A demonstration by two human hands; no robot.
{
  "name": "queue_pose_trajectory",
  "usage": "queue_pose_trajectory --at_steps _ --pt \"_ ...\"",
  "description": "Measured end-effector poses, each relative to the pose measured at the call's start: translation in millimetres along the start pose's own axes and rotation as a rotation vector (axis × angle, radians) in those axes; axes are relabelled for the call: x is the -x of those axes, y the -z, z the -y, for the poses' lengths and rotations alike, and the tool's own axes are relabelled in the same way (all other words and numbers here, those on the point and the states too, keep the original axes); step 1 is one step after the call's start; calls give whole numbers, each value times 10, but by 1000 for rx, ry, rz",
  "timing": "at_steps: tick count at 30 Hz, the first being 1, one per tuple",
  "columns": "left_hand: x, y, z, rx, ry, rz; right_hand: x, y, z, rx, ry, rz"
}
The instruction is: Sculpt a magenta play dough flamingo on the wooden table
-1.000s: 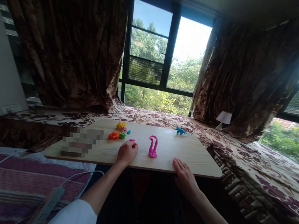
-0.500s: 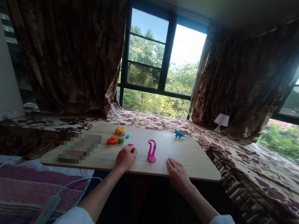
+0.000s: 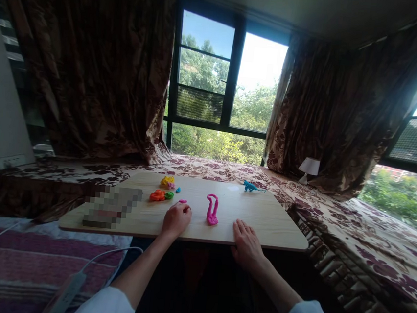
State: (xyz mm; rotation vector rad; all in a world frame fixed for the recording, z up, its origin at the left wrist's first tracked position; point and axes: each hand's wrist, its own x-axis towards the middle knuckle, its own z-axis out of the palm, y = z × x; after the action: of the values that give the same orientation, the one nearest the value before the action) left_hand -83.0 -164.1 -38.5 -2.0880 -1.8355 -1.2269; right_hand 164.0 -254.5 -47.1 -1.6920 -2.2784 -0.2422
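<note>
Between my hands on the wooden tabletop (image 3: 190, 231) lies a pink piece of modelling clay (image 3: 212, 219), shaped as a long bent loop with a wider lump at its near end. To its left, my left hand (image 3: 177, 220) rests on the table with fingers curled in; whatever they may hold is hidden. A small pink clay bit (image 3: 182, 201) shows just beyond those knuckles. My right hand (image 3: 247, 241) lies flat near the front edge, fingers stretched out, to the right of the pink loop and apart from it.
Orange clay (image 3: 157, 195), green clay (image 3: 169, 195), yellow clay (image 3: 167, 180) and a small blue bit (image 3: 178, 190) lie at the back left. A blue dinosaur figure (image 3: 252, 186) stands at the back right. On the left is a blurred-out flat object (image 3: 112, 208). A lamp (image 3: 308, 167) stands beyond.
Both hands stay nearly where they were, the left still curled and the right still flat. The view has shifted very slightly; the clay pieces have not visibly moved.
</note>
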Motion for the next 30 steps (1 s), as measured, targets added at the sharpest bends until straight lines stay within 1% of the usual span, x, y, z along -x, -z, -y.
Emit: queue_pose_trajectory --at_steps 3,8,10,12,14,16,19,21,23,25,27,30 --pt "-2 -4 16 14 2 -1 30 -6 0 6 6 -20" --pt "0 12 3 1 24 19 421 1 100 29 58 -99" --pt "2 21 -12 1 24 26 500 5 118 29 66 -102" --pt "5 27 -21 4 18 26 455 9 97 22 61 -79" --pt "5 27 -20 9 13 22 306 24 28 9 38 -27" --pt "1 22 -9 21 12 16 119 65 -82 -24 8 62" --pt "-10 9 13 45 14 9 -86 173 -283 -168 28 223" --pt "-16 3 20 52 15 11 -138 252 -410 -320 60 280" --pt "-19 3 17 52 22 17 -144 309 -516 -473 65 283" --pt "-17 6 7 54 30 22 -137 331 -592 -589 61 258" --pt "-12 12 -5 61 37 22 -134 318 -635 -647 59 215" --pt "-7 17 -11 74 45 24 -141 272 -633 -657 62 133"
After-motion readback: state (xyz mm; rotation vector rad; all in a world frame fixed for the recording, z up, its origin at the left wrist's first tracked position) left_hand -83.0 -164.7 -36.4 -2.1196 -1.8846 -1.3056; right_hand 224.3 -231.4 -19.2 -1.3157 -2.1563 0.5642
